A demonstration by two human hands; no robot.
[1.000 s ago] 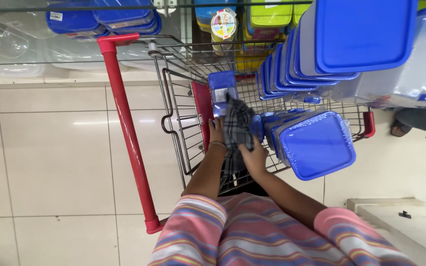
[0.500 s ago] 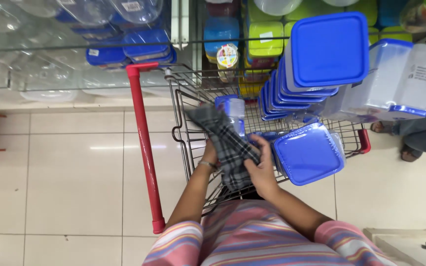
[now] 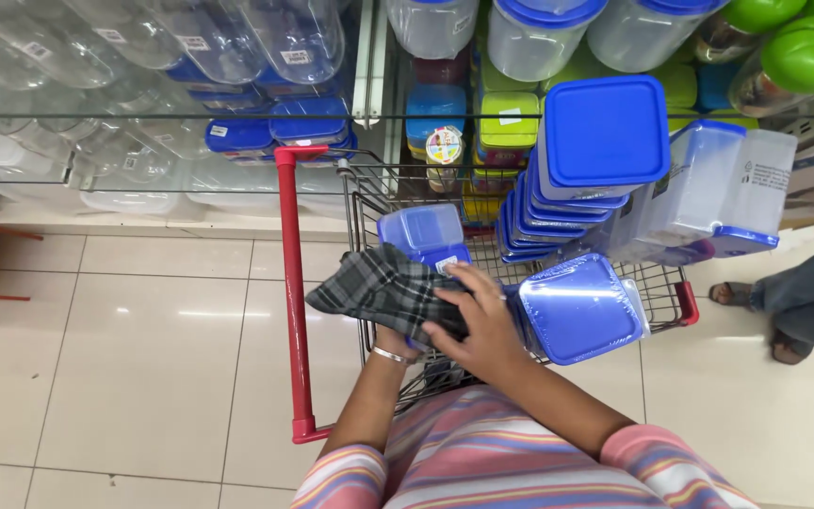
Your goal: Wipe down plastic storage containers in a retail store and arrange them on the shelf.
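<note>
If I rub too hard, the small blue-lidded box [image 3: 423,238] could slip off the cart's [image 3: 362,203] wire edge, or my elbow could knock the leaning stack of blue-lidded tubs [image 3: 567,203] beside it. My right hand [image 3: 476,325] lies spread flat on the checked cloth [image 3: 379,287], pressing it against the box. My left hand [image 3: 398,337] is mostly hidden under the cloth, so I cannot tell its grip. The cloth is dark grey plaid, rumpled, draped over the cart's near end.
</note>
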